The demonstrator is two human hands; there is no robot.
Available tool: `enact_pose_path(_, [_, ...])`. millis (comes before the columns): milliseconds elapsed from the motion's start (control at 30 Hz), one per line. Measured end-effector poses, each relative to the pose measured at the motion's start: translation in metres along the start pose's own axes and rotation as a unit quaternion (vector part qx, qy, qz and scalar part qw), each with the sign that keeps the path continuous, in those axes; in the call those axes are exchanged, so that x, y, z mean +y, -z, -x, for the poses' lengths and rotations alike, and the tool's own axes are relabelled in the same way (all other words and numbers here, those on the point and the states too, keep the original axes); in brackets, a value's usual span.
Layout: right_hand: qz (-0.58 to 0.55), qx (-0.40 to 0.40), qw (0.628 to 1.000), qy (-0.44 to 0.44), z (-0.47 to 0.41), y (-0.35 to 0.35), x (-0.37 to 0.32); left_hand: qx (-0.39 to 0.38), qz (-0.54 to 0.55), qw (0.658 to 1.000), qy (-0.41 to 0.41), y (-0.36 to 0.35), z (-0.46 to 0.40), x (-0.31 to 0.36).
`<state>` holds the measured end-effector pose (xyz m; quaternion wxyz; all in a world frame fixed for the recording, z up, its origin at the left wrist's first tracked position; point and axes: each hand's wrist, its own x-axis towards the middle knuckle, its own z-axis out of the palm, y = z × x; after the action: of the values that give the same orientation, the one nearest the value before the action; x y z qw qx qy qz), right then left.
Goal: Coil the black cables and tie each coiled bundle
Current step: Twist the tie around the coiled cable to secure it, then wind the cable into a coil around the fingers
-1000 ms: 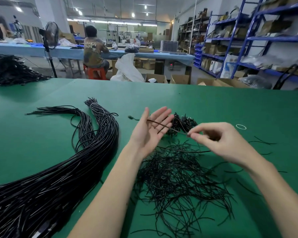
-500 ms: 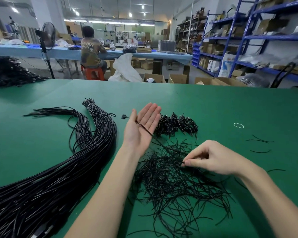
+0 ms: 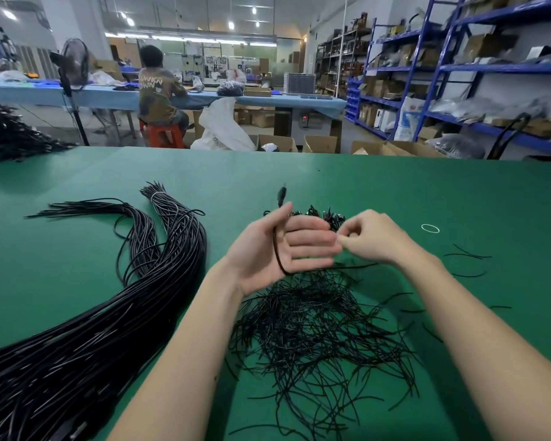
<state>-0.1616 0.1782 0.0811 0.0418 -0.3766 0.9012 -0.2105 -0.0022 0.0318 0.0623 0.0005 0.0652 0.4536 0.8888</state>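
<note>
Pale block lettering is seen on the back of a seated worker's shirt (image 3: 157,90); only fragments, roughly "WKN" above "OWN", can be read. No other text is legible.

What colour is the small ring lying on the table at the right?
White; the ring shows in the head view.

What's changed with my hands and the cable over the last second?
The right hand dipped to the pile of ties, then rose to the left hand's fingertips. The left hand turned sideways, so the cable now runs down its palm, plug up. The long cable bundle and the rubber band stayed put.
</note>
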Motion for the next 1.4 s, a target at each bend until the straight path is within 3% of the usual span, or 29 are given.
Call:
enact_pose_path(133, [-0.139, 0.064, 0.988, 0.004, -0.010, 0.021, -0.029, 0.054, -0.170, 0.981, 0.076, 0.000, -0.008, -0.012])
enact_pose_path(200, [-0.185, 0.050, 0.981, 0.039, -0.007, 0.028, -0.047, 0.085, -0.186, 0.976, 0.073, 0.002, -0.012, -0.014])
enact_pose_path(300, [-0.232, -0.020, 0.967, 0.104, 0.010, 0.028, -0.064, 0.101, -0.124, 0.986, 0.042, 0.007, -0.014, -0.015])
enact_pose_path(433, [-0.285, -0.101, 0.946, 0.120, 0.033, 0.016, -0.057, 0.098, 0.005, 0.995, -0.030, 0.011, -0.008, -0.007])
enact_pose_path(533, [-0.251, -0.176, 0.942, 0.135, 0.045, -0.003, -0.049, 0.083, 0.029, 0.995, -0.054, 0.009, -0.008, -0.003])
enact_pose_path(700, [-0.346, -0.224, 0.907, 0.089, 0.046, -0.022, -0.034, 0.058, 0.047, 0.991, -0.114, 0.009, -0.007, -0.002])
enact_pose_path(833, [-0.266, -0.201, 0.937, 0.103, 0.037, -0.029, -0.022, 0.026, 0.062, 0.988, -0.137, 0.013, -0.002, 0.003])
enact_pose_path(1000, [-0.118, -0.102, 0.977, 0.144, 0.018, -0.028, -0.010, -0.003, -0.005, 0.996, -0.090, 0.011, 0.003, 0.006])
enact_pose_path(1200, [0.056, -0.102, 0.965, 0.237, -0.015, -0.002, -0.013, -0.021, -0.069, 0.997, -0.010, 0.011, 0.009, 0.009])
enact_pose_path(1400, [0.156, -0.056, 0.944, 0.284, -0.035, 0.022, -0.041, 0.001, -0.176, 0.979, 0.107, 0.014, 0.005, 0.004])
